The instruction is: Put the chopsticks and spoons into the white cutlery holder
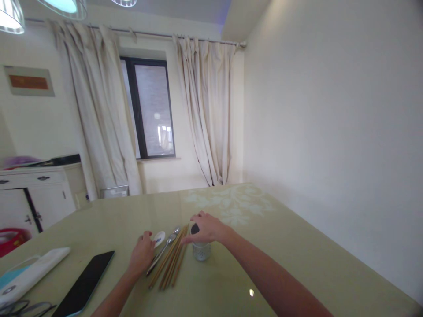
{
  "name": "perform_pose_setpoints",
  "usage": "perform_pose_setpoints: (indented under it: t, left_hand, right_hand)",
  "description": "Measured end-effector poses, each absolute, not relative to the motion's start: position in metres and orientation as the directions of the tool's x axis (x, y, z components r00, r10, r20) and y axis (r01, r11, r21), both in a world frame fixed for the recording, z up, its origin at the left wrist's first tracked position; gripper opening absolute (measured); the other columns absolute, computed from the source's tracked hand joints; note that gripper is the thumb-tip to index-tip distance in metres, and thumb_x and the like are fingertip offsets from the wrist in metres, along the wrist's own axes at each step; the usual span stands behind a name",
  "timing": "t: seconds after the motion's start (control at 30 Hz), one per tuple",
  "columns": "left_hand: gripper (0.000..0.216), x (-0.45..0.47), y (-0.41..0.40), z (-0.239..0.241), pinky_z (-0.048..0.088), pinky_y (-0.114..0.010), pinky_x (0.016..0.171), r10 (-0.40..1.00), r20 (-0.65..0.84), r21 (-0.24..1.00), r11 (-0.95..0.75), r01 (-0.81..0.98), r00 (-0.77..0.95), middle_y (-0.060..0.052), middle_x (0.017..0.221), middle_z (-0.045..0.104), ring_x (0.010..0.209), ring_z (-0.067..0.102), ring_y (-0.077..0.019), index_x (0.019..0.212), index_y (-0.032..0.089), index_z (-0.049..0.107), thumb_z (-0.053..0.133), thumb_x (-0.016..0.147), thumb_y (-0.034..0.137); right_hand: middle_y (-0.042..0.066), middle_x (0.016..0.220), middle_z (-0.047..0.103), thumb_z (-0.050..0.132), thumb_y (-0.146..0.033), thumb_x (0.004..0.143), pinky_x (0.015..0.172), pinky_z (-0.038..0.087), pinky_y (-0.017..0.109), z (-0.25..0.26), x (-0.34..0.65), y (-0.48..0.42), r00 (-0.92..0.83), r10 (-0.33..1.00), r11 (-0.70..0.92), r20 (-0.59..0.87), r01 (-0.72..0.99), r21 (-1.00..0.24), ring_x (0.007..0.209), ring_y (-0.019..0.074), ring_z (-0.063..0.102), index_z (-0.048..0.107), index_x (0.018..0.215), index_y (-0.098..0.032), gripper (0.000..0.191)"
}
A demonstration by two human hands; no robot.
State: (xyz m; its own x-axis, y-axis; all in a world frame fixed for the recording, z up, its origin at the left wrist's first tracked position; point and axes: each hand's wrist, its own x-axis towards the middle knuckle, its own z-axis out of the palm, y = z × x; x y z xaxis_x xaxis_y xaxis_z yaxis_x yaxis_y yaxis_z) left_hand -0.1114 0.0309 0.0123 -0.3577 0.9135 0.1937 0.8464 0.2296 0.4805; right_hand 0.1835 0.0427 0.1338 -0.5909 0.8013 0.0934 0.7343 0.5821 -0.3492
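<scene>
the right hand (206,228) arches over a small patterned cup (201,252) on the worktop (238,273), its thumb and fingers spread wide about a dark round patch at the top; whether that grip presses on anything, i cannot tell; the left hand (142,252) has curled fingers at the edge of a small white dish (159,238), its hold unclear; metal cutlery (161,256) and a fan of chopsticks (169,267) lie between the hands.

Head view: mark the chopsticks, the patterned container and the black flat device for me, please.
Chopsticks (171,265): head view, midway along the shafts.
Patterned container (202,252): head view, side wall.
Black flat device (85,281): head view, middle of its dark face.
</scene>
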Motion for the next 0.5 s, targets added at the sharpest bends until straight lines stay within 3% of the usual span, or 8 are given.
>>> perform_pose_setpoints:
  t: [0.13, 0.23, 0.3, 0.4, 0.5]
  left_hand:
    - [0.034, -0.098, 0.033, 0.009, 0.049, -0.035, 0.092, 0.94, 0.198, 0.381, 0.189, 0.905, -0.279, -0.018, 0.109, 0.076, 0.105, 0.072, -0.0279, 0.117, 0.012, 0.063, 0.036, 0.096, 0.016]
    - [0.039, -0.087, 0.029, 0.006, 0.047, -0.039, 0.1, 0.951, 0.21, 0.334, 0.148, 0.931, -0.226, -0.019, 0.11, 0.076, 0.11, 0.07, -0.0312, 0.113, 0.012, 0.068, 0.034, 0.1, 0.026]
    - [0.051, -0.078, 0.02, 0.001, 0.045, -0.044, 0.107, 0.948, 0.237, 0.32, 0.13, 0.938, -0.212, -0.022, 0.124, 0.073, 0.121, 0.066, -0.0349, 0.126, 0.009, 0.065, 0.034, 0.102, 0.042]
    - [0.079, -0.064, 0.004, -0.011, 0.04, -0.053, 0.115, 0.935, 0.291, 0.317, 0.103, 0.943, -0.2, -0.023, 0.155, 0.055, 0.143, 0.051, -0.0408, 0.155, 0.011, 0.045, 0.041, 0.096, 0.063]
    - [0.081, -0.053, -0.005, -0.021, 0.035, -0.055, 0.122, 0.941, 0.304, 0.325, 0.041, 0.945, -0.145, -0.017, 0.166, 0.044, 0.154, 0.039, -0.0398, 0.157, 0.02, 0.045, 0.048, 0.092, 0.067]
  right_hand:
    - [0.019, 0.129, 0.066, 0.075, -0.071, 0.08, 0.096, 0.054, 0.046, 0.119, 0.198, 0.037, -0.498, 0.848, 0.527, 0.18, 0.759, -0.382, 0.115, 0.0356, 0.067, 0.072, 0.127, -0.017, 0.071]
    - [0.016, 0.124, 0.067, 0.073, -0.064, 0.086, 0.092, 0.054, 0.042, 0.108, 0.204, 0.037, -0.415, 0.873, 0.487, 0.257, 0.777, -0.399, 0.111, 0.0329, 0.067, 0.073, 0.127, -0.019, 0.06]
    - [0.015, 0.124, 0.068, 0.076, -0.059, 0.086, 0.09, 0.054, 0.042, 0.101, 0.207, 0.039, -0.343, 0.886, 0.452, 0.313, 0.79, -0.414, 0.112, 0.0333, 0.067, 0.073, 0.128, -0.021, 0.057]
    - [0.015, 0.125, 0.069, 0.077, -0.053, 0.086, 0.09, 0.054, 0.041, 0.093, 0.208, 0.041, -0.26, 0.889, 0.419, 0.377, 0.794, -0.44, 0.112, 0.0335, 0.068, 0.073, 0.129, -0.022, 0.052]
    - [0.014, 0.126, 0.069, 0.073, -0.052, 0.09, 0.092, 0.053, 0.041, 0.086, 0.202, 0.042, -0.23, 0.877, 0.421, 0.422, 0.792, -0.443, 0.114, 0.033, 0.067, 0.071, 0.133, -0.023, 0.052]
